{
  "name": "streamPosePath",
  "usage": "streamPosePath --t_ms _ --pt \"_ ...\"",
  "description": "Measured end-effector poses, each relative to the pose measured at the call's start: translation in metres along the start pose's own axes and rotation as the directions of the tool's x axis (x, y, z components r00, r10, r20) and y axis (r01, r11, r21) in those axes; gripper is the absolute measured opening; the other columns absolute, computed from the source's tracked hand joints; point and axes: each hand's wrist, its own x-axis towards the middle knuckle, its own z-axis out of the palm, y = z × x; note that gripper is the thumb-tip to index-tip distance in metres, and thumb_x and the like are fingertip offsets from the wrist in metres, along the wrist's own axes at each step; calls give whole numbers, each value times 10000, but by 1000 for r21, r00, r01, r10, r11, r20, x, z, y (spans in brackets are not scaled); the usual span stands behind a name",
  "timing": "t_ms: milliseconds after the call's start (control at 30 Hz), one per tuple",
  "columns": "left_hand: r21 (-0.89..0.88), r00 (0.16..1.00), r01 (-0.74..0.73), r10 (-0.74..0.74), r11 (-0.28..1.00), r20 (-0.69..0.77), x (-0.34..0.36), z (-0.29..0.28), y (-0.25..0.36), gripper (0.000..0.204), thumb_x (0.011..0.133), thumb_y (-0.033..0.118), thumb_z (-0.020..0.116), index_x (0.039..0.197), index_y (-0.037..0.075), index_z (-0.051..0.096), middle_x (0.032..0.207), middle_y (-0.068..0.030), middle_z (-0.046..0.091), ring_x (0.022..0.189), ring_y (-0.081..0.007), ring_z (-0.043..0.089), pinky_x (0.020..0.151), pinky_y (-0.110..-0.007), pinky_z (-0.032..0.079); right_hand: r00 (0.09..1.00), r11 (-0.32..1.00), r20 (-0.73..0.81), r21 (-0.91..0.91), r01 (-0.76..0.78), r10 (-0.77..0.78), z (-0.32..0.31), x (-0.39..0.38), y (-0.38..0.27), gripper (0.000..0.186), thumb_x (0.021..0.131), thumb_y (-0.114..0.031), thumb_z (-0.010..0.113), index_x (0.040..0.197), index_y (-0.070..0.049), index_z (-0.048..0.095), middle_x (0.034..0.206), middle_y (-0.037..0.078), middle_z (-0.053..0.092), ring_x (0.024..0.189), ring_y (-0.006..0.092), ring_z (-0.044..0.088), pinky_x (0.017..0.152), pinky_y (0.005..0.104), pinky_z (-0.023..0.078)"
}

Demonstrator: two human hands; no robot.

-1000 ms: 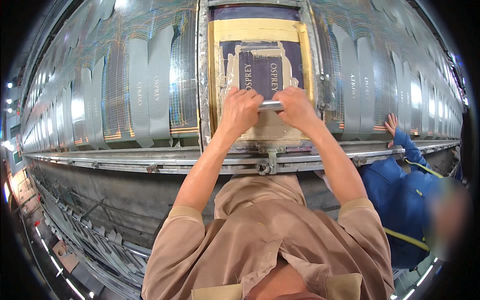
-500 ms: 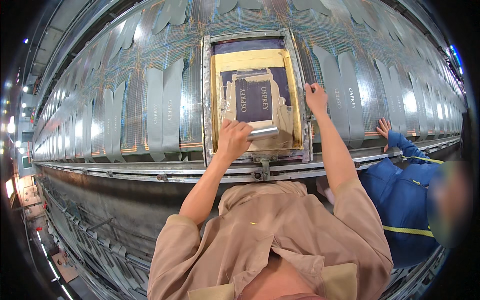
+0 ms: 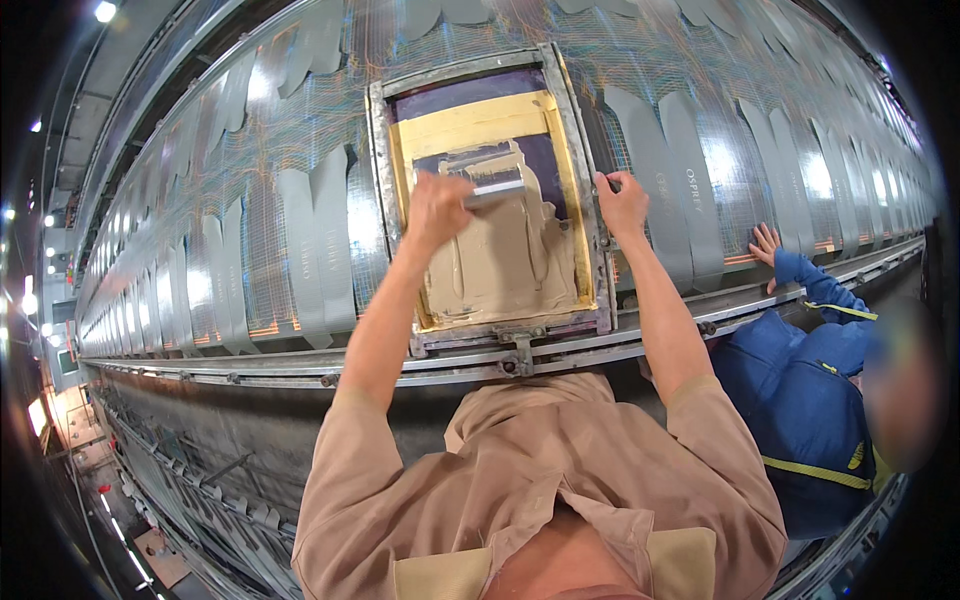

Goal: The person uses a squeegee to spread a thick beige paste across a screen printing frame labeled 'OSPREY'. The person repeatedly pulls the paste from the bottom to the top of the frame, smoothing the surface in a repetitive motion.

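A metal-framed printing screen (image 3: pixel 555 78) lies on a long printing table. Inside its yellow-taped border, beige ink (image 3: pixel 500 275) covers much of the dark mesh. My left hand (image 3: pixel 438 205) grips a silver-edged squeegee (image 3: pixel 495 189) near the upper middle of the screen, above a broad spread of ink. My right hand (image 3: pixel 622 205) has its fingers closed at the right side of the frame; what they hold is too small to make out.
Long grey fabric panels (image 3: pixel 678 200) lie in rows on either side. A metal rail (image 3: pixel 250 369) runs along the near edge. A co-worker in blue (image 3: pixel 785 410) leans at the right, with a hand (image 3: pixel 765 245) spread on the table.
My left hand and squeegee moved toward me, then away up the screen, leaving ink over the lettered middle. My right hand let go of the squeegee and moved to the frame's right side.
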Motion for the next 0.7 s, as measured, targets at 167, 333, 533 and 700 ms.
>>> streamPosePath --t_ms 167,333,533,700 --pt "-68 998 59 -60 996 -8 15 9 -13 180 641 32 731 797 121 735 811 -26 714 806 -262 656 751 -410 435 998 1000 65 17 -15 14 -1 3 1 373 898 -396 734 903 -23 715 808 182 706 764 324 681 729 430 507" --pt "74 993 111 -114 991 30 -110 -3 75 385 678 35 705 1043 156 700 1017 -12 705 824 -214 633 776 -415 447 993 1000 111 -5 28 -27 -19 10 -36 387 908 -390 720 919 -3 723 846 204 714 830 347 700 760 422 514" --pt "80 964 234 -242 969 112 -174 -90 88 445 617 -8 679 1033 147 671 998 -21 697 869 -252 634 809 -399 447 990 998 135 53 34 -41 31 -32 -97 372 910 -384 729 876 -14 727 810 169 709 767 296 678 721 408 501" --pt "195 923 317 -350 928 164 -242 -168 -26 254 661 145 809 869 140 664 880 -44 662 914 -281 633 856 -431 449 980 965 101 220 145 -171 156 -120 -153 315 912 -320 726 882 -10 676 825 171 702 777 322 677 733 424 509"
